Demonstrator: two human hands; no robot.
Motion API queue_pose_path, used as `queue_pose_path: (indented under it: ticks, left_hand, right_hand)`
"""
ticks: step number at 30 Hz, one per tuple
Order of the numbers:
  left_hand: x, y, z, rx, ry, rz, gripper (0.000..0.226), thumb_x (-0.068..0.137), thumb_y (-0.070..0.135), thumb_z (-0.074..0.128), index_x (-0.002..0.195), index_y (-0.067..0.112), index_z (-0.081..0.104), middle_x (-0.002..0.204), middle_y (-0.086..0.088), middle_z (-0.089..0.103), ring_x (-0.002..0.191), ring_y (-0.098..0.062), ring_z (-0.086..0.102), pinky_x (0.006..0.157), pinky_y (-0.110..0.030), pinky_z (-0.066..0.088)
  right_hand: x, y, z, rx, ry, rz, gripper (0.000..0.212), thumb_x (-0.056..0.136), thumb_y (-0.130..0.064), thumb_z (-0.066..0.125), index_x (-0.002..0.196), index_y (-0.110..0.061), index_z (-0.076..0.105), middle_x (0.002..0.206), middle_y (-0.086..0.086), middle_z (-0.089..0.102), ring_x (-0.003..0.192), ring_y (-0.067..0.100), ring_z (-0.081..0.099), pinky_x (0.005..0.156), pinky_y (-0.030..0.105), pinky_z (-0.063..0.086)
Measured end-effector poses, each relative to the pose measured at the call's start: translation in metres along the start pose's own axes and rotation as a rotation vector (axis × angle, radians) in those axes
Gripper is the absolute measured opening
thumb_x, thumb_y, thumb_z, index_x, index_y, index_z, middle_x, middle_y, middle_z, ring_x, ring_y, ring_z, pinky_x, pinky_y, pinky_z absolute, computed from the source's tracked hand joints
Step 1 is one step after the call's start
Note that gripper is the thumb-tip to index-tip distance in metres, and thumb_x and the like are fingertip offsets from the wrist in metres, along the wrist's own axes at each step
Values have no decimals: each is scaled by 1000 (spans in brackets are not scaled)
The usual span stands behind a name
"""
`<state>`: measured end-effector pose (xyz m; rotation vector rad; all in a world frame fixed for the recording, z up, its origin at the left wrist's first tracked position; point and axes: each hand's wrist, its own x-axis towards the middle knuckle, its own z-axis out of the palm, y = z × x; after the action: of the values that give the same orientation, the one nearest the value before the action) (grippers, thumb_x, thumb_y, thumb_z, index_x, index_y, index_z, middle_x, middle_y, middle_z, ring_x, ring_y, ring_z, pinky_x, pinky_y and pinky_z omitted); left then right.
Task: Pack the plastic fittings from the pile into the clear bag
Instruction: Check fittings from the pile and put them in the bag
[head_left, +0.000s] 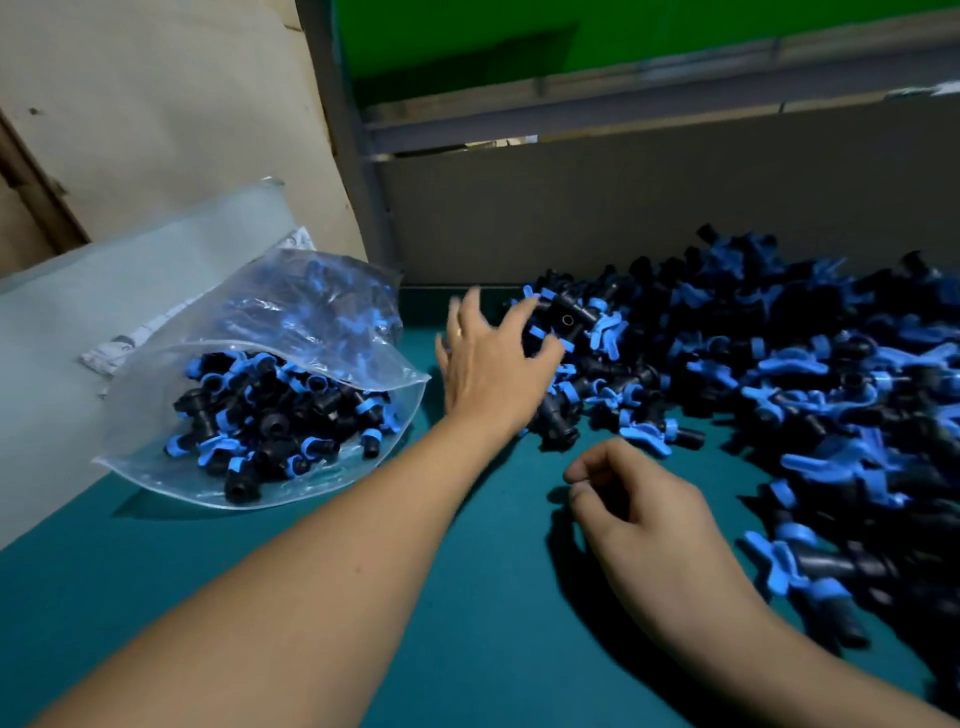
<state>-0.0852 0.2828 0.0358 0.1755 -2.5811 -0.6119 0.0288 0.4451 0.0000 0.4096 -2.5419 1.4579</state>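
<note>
Your left hand (488, 358) reaches over the green bench (322, 561) with its fingers spread apart, the fingertips touching the near-left edge of the pile of black and blue plastic fittings (769, 364) that covers the right side of the bench up to its back wall. Your right hand (639, 514) rests nearer to you, fingers loosely curled and holding nothing I can see. The clear bag (260, 395), partly filled with fittings, lies open at the left edge of the bench

left hand (488, 358) spread, perhaps touching the fittings pile (779, 374)
</note>
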Motion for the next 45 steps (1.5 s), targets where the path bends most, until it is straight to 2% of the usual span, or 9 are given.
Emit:
queue_pose_path:
  ticks: [3,9,14,19,22,27,31,37,45]
  left_hand:
    - [-14,-5,23,20,-121,-173,52,91,66,45,135,43,59,156,-4,32,140,-35,37,115,-51,27]
    - [-68,-4,8,-20,-120,-33,58,87,61,38,137,38,56,142,5,44,127,-28,47,112,-45,37]
    - [-103,-28,-35,-414,-103,18,38,85,29,54,119,41,65,125,20,56,109,13,51,90,-1,33]
    - [-116,-55,-54,-655,-128,93,55,78,-2,53,118,32,68,127,6,64,117,-4,61,91,-15,45]
    - [-116,-57,-53,-584,-82,203,63,83,-18,55,124,28,68,126,9,63,125,-11,59,101,-28,47]
    - [-120,-49,-49,-796,-92,260,55,88,1,69,132,34,64,127,15,64,127,-10,60,101,-26,54]
    - [-120,-48,-53,-820,-101,269,46,91,17,73,131,38,65,115,8,68,103,-13,70,94,-34,57]
    - [-117,-55,-54,-916,-232,157,32,91,14,74,120,25,70,99,-7,68,84,-28,71,77,-25,56]
    - [-116,-57,-57,-1083,-185,33,16,90,18,76,103,10,73,80,-3,72,62,-18,64,56,-25,54]
  right_hand:
    - [-1,-3,-3,11,-5,16,10,96,-22,64,90,-30,62,77,-11,68,74,6,60,64,18,45]
    - [1,-4,-5,-72,59,35,7,94,-26,62,96,-31,58,87,-13,62,82,5,57,69,21,40]
    - [-5,-6,-6,-290,103,101,31,95,-32,65,124,-26,53,114,-6,42,119,22,48,99,37,40]
    - [-6,-6,-12,-248,230,54,33,91,-6,61,118,-23,53,117,-3,43,119,22,50,91,26,34]
    - [-11,-12,-8,-206,155,-151,27,92,-19,66,116,-26,54,112,-9,50,109,11,53,89,22,38]
    - [-12,-13,1,-119,-81,-235,33,92,-50,65,120,-35,55,111,-22,64,106,-3,59,89,14,43]
    - [-3,-2,-3,117,-15,-195,5,102,-35,62,103,-31,64,89,-17,71,83,3,65,77,25,50]
    - [0,5,-4,450,-118,-76,17,105,-34,56,97,-25,67,79,-5,70,75,12,65,75,32,50]
    - [3,5,-2,560,-57,-66,17,94,-36,66,97,-20,67,78,6,68,72,20,65,76,48,53]
